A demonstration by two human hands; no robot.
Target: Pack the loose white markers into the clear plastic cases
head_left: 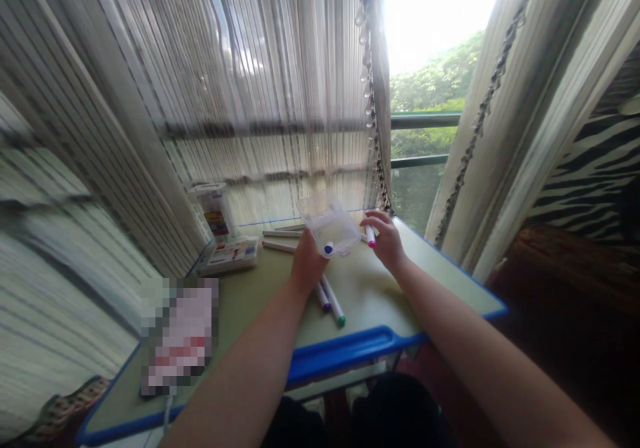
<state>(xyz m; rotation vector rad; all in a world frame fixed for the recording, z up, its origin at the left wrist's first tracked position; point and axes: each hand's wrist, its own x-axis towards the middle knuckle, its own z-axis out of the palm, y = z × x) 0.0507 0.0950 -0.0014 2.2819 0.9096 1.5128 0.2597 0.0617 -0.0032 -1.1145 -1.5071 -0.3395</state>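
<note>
My left hand [309,261] is closed around a clear plastic case [343,229], held above the table with its lid tipped open. Inside the case lies a marker with a dark blue end [329,248]. To the right of the case, my right hand [387,240] grips a white marker with a pink end [371,236], which points down toward me. Below my left hand, a purple-ended marker [323,298] and a green-ended marker [336,305] rest on the table. Several more white markers [279,245] lie behind my left wrist, partly hidden by it.
The pale table [385,301] has a blue edge and a blue front tray [345,351]. At the back left, one clear box [215,211] stands upright behind a flat-lying box [230,255]. A pixelated object [183,335] lies at left. Striped curtains [280,101] hang behind.
</note>
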